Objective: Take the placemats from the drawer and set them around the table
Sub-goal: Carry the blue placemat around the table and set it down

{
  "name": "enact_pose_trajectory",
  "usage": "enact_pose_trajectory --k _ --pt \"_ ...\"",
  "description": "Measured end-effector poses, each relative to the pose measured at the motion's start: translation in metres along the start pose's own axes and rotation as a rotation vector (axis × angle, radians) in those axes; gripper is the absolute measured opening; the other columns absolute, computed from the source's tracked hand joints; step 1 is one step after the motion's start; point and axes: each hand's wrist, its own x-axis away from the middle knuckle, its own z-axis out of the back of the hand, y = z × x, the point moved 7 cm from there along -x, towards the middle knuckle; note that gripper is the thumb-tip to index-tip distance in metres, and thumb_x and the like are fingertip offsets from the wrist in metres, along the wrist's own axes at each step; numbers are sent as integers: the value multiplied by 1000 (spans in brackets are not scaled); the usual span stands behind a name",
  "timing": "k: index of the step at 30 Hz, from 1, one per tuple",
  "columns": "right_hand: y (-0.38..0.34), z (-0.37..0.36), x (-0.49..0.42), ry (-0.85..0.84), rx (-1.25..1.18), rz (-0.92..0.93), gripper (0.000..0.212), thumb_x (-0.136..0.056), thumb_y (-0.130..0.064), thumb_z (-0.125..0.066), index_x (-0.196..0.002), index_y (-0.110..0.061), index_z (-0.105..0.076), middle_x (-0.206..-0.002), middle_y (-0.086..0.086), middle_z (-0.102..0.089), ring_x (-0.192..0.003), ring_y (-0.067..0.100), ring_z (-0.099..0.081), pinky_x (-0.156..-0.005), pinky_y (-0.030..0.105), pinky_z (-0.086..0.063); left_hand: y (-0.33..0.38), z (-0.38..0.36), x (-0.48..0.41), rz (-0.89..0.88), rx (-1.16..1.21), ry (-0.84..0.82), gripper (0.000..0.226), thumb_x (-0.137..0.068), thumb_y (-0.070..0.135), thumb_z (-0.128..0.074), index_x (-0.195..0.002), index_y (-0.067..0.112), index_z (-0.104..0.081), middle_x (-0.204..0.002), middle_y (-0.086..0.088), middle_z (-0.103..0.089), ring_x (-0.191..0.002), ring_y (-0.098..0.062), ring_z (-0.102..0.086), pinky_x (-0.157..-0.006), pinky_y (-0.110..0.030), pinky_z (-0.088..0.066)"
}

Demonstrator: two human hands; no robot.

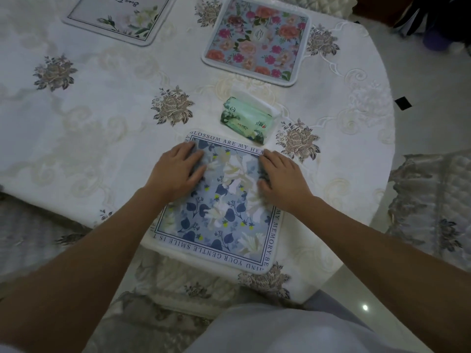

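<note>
A blue placemat [219,220] with white flowers and a lettered border lies at the table's near edge, its near corner hanging slightly over. My left hand [175,169] rests flat on its far left part. My right hand [280,177] rests flat on its far right part, fingers pointing left. A pink-flowered placemat [254,42] lies farther back on the right. A white placemat [119,16] with a pale flower lies at the far left, partly cut off by the frame.
A green tissue pack [246,119] sits just beyond the blue placemat. The round table [89,128] wears a white embroidered cloth. Quilted chair covers stand at the right [433,200] and left [30,233]. Pale floor lies on the right.
</note>
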Motion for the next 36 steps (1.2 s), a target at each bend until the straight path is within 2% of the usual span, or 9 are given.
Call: enact_pose_trajectory --k 4,7,12,16,18,21,24,31,36 --pt "24 -3 42 6 -34 -26 59 -95 -39 -42 -147 -11 -37 -156 10 -31 -144 27 -26 -116 46 -26 -9 -4 58 8 77 25 58 -101 48 -31 -140 11 -54 -150 -15 -43 -135 -30 -41 -106 -43 -41" --pt "23 -14 76 -40 -61 -12 61 -97 -37 -45 -149 -8 -33 -158 12 -28 -146 28 -23 -118 45 -24 -9 -14 106 27 88 23 58 -103 47 -31 -139 8 -55 -149 -17 -45 -134 -32 -42 -107 -44 -41" --pt "-4 -32 130 -75 -61 149 64 -94 -42 -38 -144 -3 -41 -152 15 -37 -142 31 -31 -113 49 -31 -4 -36 172 125 48 56 56 -102 43 -36 -139 7 -55 -147 -16 -49 -130 -34 -47 -106 -46 -39" --pt "-21 -35 150 -76 -72 205 61 -92 -42 -40 -143 -8 -44 -151 11 -39 -141 28 -32 -113 48 -31 13 -45 203 214 28 121 53 -104 43 -34 -131 8 -62 -140 -16 -55 -129 -36 -51 -108 -48 -39" --pt "-38 -36 153 -75 -83 289 58 -91 -38 -44 -142 -12 -44 -151 8 -40 -142 27 -31 -115 46 -30 46 -43 207 146 40 166 47 -103 39 -38 -128 9 -63 -138 -16 -56 -127 -35 -52 -103 -47 -42" --pt "-71 -49 158 -129 -66 469 56 -91 -34 -48 -143 -15 -44 -152 7 -39 -142 27 -31 -116 44 -29 107 -53 207 16 27 178 43 -101 37 -45 -130 11 -63 -141 -13 -55 -129 -31 -50 -106 -44 -39" --pt "-85 -64 161 -175 -7 543 57 -90 -38 -41 -143 -17 -44 -154 7 -38 -143 27 -30 -116 45 -27 136 -72 208 5 3 150 45 -99 39 -48 -133 12 -61 -144 -14 -53 -132 -29 -48 -109 -43 -34" --pt "-41 -55 176 -162 8 501 55 -92 -38 -42 -143 -19 -46 -153 4 -40 -142 24 -34 -115 43 -32 110 -80 223 186 -4 67 51 -102 42 -36 -145 18 -49 -155 -11 -41 -144 -27 -36 -111 -49 -36" --pt "-2 -50 196 -155 40 420 56 -96 -41 -41 -148 -21 -37 -158 1 -31 -145 22 -28 -116 41 -29 106 -77 222 418 -54 -40 68 -98 57 -17 -150 21 -42 -159 -10 -34 -145 -31 -34 -115 -52 -30"
